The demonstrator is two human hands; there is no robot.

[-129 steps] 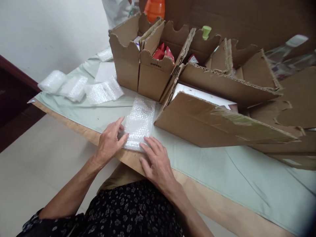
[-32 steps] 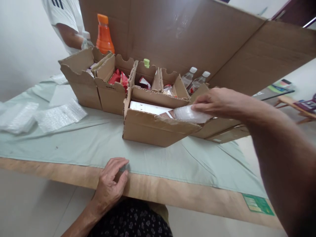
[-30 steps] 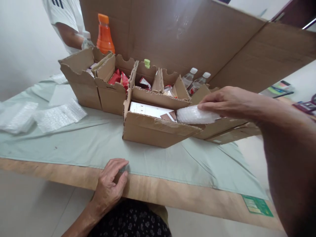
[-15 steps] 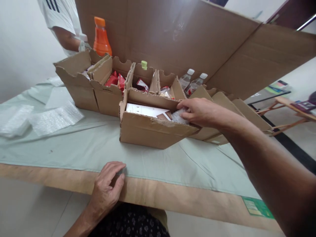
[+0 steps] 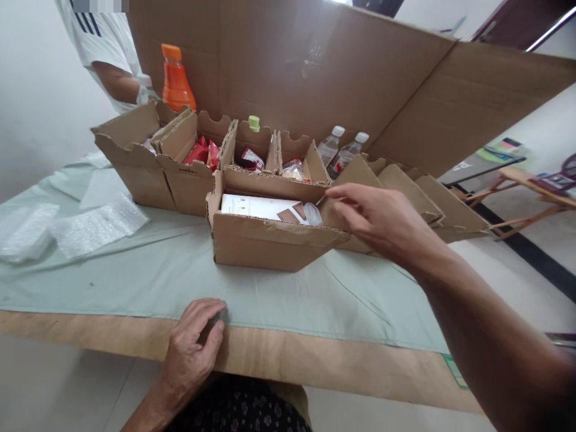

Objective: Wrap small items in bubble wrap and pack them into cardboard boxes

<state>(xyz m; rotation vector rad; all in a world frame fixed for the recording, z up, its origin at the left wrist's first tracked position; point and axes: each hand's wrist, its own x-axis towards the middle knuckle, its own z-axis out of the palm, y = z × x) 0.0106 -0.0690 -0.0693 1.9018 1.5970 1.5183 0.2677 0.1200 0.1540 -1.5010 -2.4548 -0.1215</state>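
My right hand (image 5: 382,219) hovers over the right end of the nearest open cardboard box (image 5: 270,243), fingers apart and holding nothing. Inside that box lie a white flat carton (image 5: 256,207) and, just left of my fingertips, a small bubble-wrapped packet (image 5: 312,214). My left hand (image 5: 193,345) rests palm down on the wooden table edge (image 5: 315,363), where the pale green cloth (image 5: 157,276) ends. Its fingers are loosely curled and nothing shows in them.
Further cardboard boxes (image 5: 135,162) with red packets, an orange bottle (image 5: 175,81) and clear bottles (image 5: 342,150) stand behind, backed by a tall cardboard sheet (image 5: 315,72). Bubble-wrap sheets (image 5: 90,225) lie at the left. A person in a white shirt (image 5: 108,54) stands at the far left.
My right hand carried the bubble-wrapped packet to the near box, set it down inside beside the white carton and let go. The hand has lifted clear; the left hand stayed on the edge.
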